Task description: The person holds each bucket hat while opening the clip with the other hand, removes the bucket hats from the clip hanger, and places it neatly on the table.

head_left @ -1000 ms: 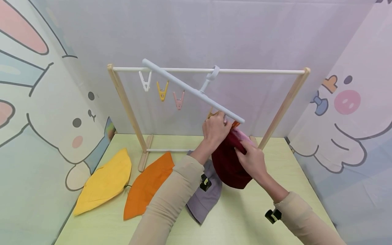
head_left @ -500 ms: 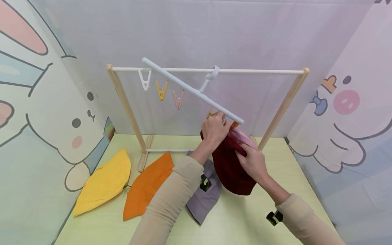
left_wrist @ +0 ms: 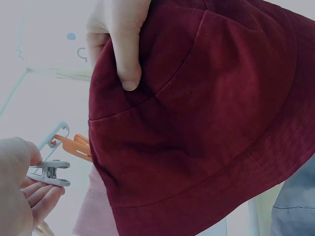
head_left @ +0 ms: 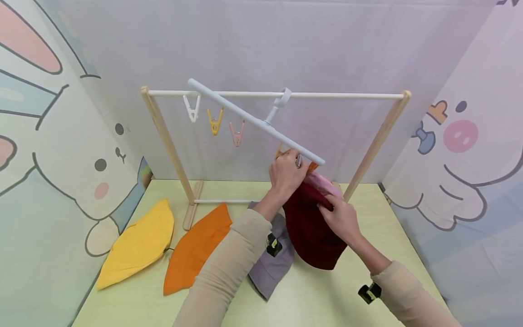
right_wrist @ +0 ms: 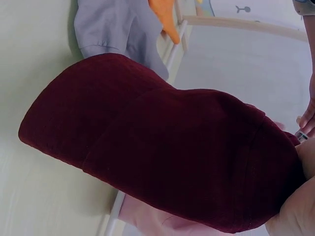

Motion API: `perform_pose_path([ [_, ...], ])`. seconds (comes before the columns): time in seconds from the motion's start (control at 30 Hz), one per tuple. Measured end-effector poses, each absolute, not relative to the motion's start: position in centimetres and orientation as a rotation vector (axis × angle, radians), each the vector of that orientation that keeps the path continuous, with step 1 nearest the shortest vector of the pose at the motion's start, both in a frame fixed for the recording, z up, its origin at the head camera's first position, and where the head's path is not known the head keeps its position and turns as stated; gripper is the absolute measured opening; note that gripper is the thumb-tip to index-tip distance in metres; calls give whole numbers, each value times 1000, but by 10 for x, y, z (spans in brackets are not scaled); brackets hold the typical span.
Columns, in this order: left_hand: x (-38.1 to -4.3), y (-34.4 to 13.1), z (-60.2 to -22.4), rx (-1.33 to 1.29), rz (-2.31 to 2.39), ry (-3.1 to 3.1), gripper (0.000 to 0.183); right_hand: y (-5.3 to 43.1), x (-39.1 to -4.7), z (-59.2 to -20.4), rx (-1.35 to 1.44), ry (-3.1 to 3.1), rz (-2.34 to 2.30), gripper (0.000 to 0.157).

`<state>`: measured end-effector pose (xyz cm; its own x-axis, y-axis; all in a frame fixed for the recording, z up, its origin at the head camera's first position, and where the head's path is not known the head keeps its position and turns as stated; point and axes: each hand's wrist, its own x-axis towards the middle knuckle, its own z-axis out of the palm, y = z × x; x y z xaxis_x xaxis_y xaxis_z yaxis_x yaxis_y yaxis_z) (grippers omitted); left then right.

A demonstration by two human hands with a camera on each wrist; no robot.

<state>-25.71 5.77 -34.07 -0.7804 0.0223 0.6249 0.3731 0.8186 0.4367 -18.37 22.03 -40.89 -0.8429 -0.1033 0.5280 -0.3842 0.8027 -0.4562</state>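
In the head view a dark red bucket hat (head_left: 312, 231) hangs crown up from my right hand (head_left: 340, 217), which pinches the crown between thumb and fingers. My left hand (head_left: 286, 171) is just under the pale hanger bar (head_left: 257, 121). It squeezes a small light grey clothespin (left_wrist: 53, 173), seen in the left wrist view with its mouth toward the hat, a little apart from the cloth. Beyond the red hat a pink hat (head_left: 325, 184) hangs under an orange clothespin (left_wrist: 76, 146).
White, yellow and pink clothespins (head_left: 237, 134) hang along the hanger's left half. The hanger hooks on a rack's white rail (head_left: 347, 95) between wooden posts. Yellow (head_left: 140, 245), orange (head_left: 200, 250) and grey-purple (head_left: 273, 263) hats lie on the pale green table (head_left: 327, 304).
The red hat and my right hand have shifted slightly down and right, its brim now hanging lower. More of the pink hat shows. The left hand stays nearly still at the hanger.
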Motion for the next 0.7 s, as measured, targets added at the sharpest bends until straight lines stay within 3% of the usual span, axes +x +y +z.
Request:
perform_pose_path([
  [0.7,-256,63,-338,-257,-861,-2320,21,242,-185,-425,165,-2744,942,10],
])
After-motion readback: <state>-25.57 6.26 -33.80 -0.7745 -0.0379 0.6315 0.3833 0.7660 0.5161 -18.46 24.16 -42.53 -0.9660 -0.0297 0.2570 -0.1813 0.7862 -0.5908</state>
